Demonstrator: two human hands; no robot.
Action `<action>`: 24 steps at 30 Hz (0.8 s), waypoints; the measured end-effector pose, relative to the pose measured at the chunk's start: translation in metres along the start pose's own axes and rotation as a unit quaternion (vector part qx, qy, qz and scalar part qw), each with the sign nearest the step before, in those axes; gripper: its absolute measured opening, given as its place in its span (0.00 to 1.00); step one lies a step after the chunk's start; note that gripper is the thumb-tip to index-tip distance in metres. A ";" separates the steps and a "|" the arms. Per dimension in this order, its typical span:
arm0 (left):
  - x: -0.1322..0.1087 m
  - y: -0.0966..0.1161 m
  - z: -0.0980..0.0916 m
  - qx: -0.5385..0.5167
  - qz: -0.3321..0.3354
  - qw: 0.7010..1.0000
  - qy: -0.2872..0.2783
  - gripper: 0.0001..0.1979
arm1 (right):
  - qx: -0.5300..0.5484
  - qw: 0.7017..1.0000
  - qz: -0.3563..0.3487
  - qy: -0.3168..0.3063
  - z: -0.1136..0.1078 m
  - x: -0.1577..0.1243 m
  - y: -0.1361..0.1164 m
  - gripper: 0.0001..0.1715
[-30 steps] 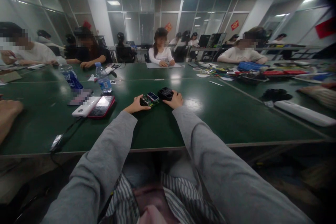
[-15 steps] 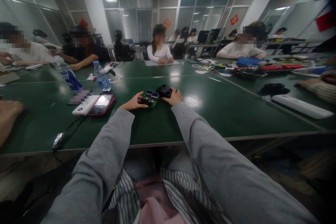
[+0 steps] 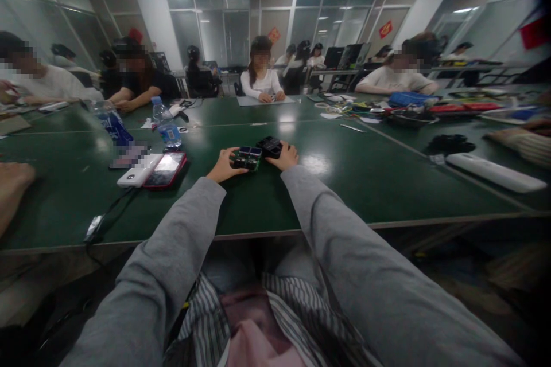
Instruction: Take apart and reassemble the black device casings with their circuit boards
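Note:
My left hand (image 3: 223, 166) grips the left side of a green circuit board (image 3: 247, 159), which carries black parts and two dark, shiny squares along its far edge. To the right of it, my right hand (image 3: 287, 156) has its fingers wrapped round the right side of a black plastic case (image 3: 270, 147). Board and case are close side by side above the green table (image 3: 258, 206); whether their edges touch is hard to tell.
On the left are a red-edged phone (image 3: 166, 170), a white power bank (image 3: 140, 170) and a water bottle (image 3: 166, 123). Far right lie a long white case (image 3: 495, 172) and black cloth-like item (image 3: 451, 144). Cables and a blue pouch (image 3: 411, 98) lie farther back. People sit around.
My left hand has moved slightly right with the circuit board, which is turned straighter and nearer the black case. My right hand has barely moved.

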State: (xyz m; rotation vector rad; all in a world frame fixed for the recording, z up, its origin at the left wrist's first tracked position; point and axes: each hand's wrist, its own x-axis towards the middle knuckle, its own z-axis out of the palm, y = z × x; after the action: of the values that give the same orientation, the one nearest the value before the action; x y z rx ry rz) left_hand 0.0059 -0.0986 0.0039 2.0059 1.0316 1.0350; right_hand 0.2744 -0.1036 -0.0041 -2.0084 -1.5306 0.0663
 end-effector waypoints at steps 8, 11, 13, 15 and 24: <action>-0.003 0.010 0.001 0.022 0.073 0.996 -0.048 0.25 | 0.000 1.000 -0.001 0.005 0.000 0.000 0.000 0.56; -0.003 0.011 0.000 0.064 0.089 0.993 -0.038 0.20 | -0.001 1.000 -0.002 0.004 0.001 0.001 0.001 0.57; -0.003 0.012 0.000 0.090 0.086 0.992 -0.036 0.20 | 0.000 1.000 -0.003 0.001 0.001 0.001 0.001 0.57; -0.004 0.013 0.001 0.109 0.083 0.990 -0.034 0.20 | 0.002 1.000 -0.004 0.000 0.001 0.002 0.002 0.57; -0.006 0.018 0.005 0.120 0.081 0.989 -0.018 0.19 | -0.006 1.000 0.001 0.002 0.001 0.001 0.000 0.56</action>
State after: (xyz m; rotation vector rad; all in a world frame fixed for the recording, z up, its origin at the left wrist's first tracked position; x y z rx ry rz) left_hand 0.0137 -0.1135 0.0136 2.3284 1.0271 0.9915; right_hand 0.2747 -0.1028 -0.0045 -2.0183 -1.5293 0.0538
